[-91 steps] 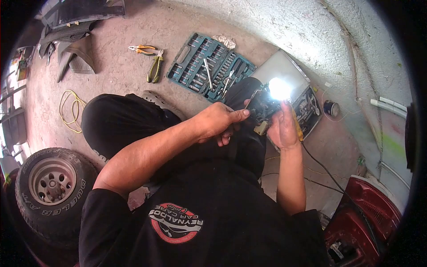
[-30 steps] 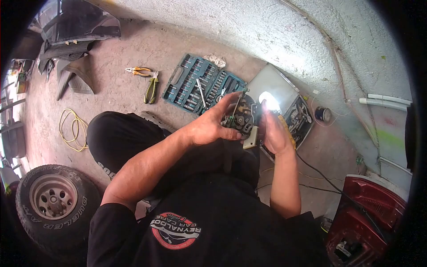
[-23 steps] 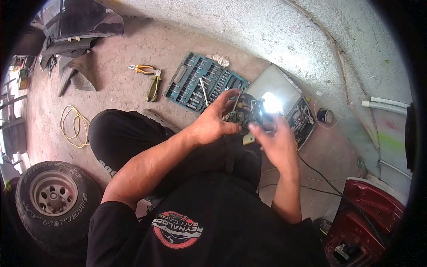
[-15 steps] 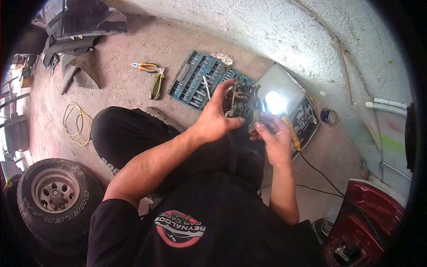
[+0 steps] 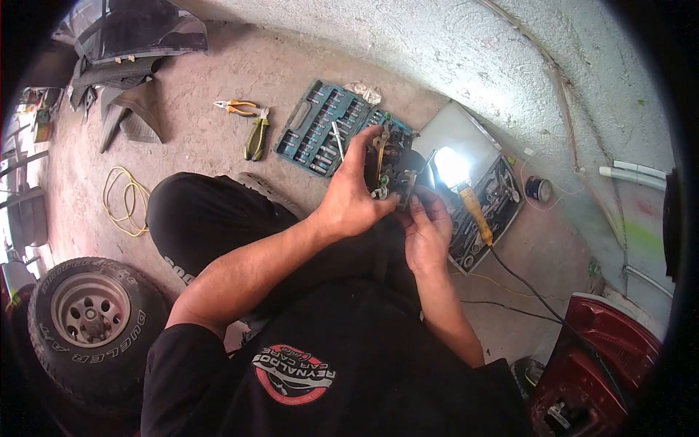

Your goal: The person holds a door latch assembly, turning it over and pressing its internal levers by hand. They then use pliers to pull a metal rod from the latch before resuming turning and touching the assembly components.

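A dark metal mechanical part [image 5: 393, 164] is held up in front of me, over my lap. My left hand [image 5: 354, 195] wraps round its left side, index finger up along the edge and thumb under it. At its lower right, my right hand [image 5: 428, 229] pinches with thumb and fingers against the part; whether a small piece sits between the fingertips is hidden. Behind the part lies a teal socket case [image 5: 300, 116] with a silver ratchet handle [image 5: 338, 140]. A lit work lamp with a yellow handle [image 5: 475, 216] rests to the right.
Orange pliers [image 5: 240, 108] and green-handled pliers [image 5: 256, 140] lie on the floor. A metal case of wrenches [image 5: 502, 191] stands by the wall near a small can [image 5: 538, 190]. A tyre [image 5: 95, 328], yellow cord [image 5: 128, 204] and red car panel [image 5: 597, 357] surround me.
My right hand has moved left and slightly down, closer under the part. The part has turned in my left hand. More of the lamp's yellow handle shows.
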### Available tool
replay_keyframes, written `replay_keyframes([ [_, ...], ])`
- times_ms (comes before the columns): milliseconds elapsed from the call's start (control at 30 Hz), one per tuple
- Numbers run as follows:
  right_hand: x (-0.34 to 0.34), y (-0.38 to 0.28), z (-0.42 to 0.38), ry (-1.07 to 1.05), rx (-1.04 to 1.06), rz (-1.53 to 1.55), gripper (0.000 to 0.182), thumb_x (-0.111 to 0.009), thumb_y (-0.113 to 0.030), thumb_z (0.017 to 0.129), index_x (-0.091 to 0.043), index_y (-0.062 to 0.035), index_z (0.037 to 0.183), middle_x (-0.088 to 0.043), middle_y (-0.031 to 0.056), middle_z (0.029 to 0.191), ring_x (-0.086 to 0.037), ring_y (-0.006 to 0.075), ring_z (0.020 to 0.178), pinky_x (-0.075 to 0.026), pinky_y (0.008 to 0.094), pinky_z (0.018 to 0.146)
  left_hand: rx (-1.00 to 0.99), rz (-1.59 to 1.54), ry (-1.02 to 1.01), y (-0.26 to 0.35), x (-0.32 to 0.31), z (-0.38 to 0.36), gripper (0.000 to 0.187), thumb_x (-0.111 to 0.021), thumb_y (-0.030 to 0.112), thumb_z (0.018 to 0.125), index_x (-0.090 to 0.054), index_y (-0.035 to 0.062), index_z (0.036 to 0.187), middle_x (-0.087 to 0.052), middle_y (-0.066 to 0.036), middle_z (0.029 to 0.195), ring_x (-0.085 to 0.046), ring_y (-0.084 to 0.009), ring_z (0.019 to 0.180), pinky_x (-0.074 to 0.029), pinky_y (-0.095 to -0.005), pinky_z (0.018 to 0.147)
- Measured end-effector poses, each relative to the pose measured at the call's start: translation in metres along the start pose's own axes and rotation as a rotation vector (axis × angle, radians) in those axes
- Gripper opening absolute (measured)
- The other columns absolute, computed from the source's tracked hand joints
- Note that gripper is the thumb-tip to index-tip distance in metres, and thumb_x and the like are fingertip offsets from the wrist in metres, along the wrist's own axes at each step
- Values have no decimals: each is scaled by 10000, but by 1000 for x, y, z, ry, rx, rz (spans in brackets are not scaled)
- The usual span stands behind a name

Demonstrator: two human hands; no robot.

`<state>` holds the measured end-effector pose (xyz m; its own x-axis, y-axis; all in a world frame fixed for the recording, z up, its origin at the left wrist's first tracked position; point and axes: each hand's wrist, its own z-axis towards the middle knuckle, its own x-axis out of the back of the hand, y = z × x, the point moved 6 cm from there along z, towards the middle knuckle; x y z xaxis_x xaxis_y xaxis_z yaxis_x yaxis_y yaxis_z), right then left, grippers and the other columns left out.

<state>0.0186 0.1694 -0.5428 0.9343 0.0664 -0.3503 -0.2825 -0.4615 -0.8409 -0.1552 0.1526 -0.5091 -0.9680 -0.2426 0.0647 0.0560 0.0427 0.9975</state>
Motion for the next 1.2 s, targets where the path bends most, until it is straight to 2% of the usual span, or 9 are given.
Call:
replay_keyframes([
  [100, -5, -6, -2, 54, -25, -24, 264, -660, -70, 968, -572, 52, 1184, -643, 116, 1091, -660, 197, 992, -589, 356, 884, -21, 135, 8, 6, 1, -2, 952, -786, 19, 721, -246, 27, 1505, -447, -204, 1398, -511, -304, 1288, -448, -401, 1073],
  [200, -1, -5, 4, 34, 106, -336, 303, -702, -25, 927, -582, 69, 1189, -650, 105, 1080, -647, 170, 1002, -564, 290, 860, -78, 212, 26, 10, 0, -4, 937, -792, 52, 722, -261, 22, 1493, -449, -215, 1388, -527, -328, 1267, -468, -406, 1044],
  [300, -1, -6, 9, 80, 107, -287, 323, -736, -5, 900, -594, 77, 1178, -653, 101, 1075, -637, 156, 1005, -535, 276, 864, -186, 292, 69, 15, -1, -4, 930, -801, 66, 721, -272, 22, 1485, -445, -227, 1392, -523, -356, 1270, -478, -417, 1029],
  [433, -13, -14, 6, 98, 226, -238, 330, -751, -31, 898, -605, 71, 1176, -658, 102, 1081, -634, 159, 999, -515, 276, 883, -270, 320, 76, 20, -6, -10, 929, -818, 76, 714, -287, 17, 1473, -437, -241, 1398, -499, -395, 1290, -479, -430, 1028],
  [500, -14, -12, 8, 96, 230, -247, 348, -751, -43, 900, -600, 66, 1194, -659, 102, 1098, -636, 165, 995, -515, 280, 885, -195, 282, 69, 19, -3, -7, 925, -822, 76, 711, -293, 15, 1467, -435, -244, 1396, -489, -407, 1295, -477, -435, 1031],
  [700, -15, -1, 15, -5, -50, 225, 441, -730, -51, 915, -543, 61, 1298, -637, 110, 1201, -619, 194, 1081, -511, 314, 942, -261, 344, 83, 24, 0, -6, 918, -818, 63, 700, -305, 15, 1460, -438, -252, 1385, -486, -428, 1287, -447, -453, 1063],
  [933, -13, -10, 14, -139, -45, 67, 494, -731, -4, 896, -522, 40, 1341, -610, 110, 1242, -603, 205, 1132, -497, 341, 999, -313, 311, 47, 28, -3, -9, 903, -811, 54, 694, -325, 15, 1454, -433, -258, 1407, -455, -443, 1325, -416, -462, 1102],
  [1000, -13, -12, 16, -173, -29, 43, 501, -732, 15, 886, -522, 25, 1341, -612, 105, 1236, -603, 206, 1135, -498, 347, 1003, -339, 323, 6, 28, -5, -12, 925, -806, 42, 685, -313, 27, 1468, -385, -271, 1435, -392, -469, 1359, -407, -484, 1118],
  [1200, -17, -29, 12, -150, 139, 47, 433, -744, 39, 861, -550, 4, 1247, -618, 98, 1215, -597, 206, 1136, -499, 340, 988, -538, 235, -46, 44, -4, -13, 967, -823, 36, 664, -306, 35, 1481, -336, -305, 1457, -382, -497, 1362, -421, -499, 1100],
])
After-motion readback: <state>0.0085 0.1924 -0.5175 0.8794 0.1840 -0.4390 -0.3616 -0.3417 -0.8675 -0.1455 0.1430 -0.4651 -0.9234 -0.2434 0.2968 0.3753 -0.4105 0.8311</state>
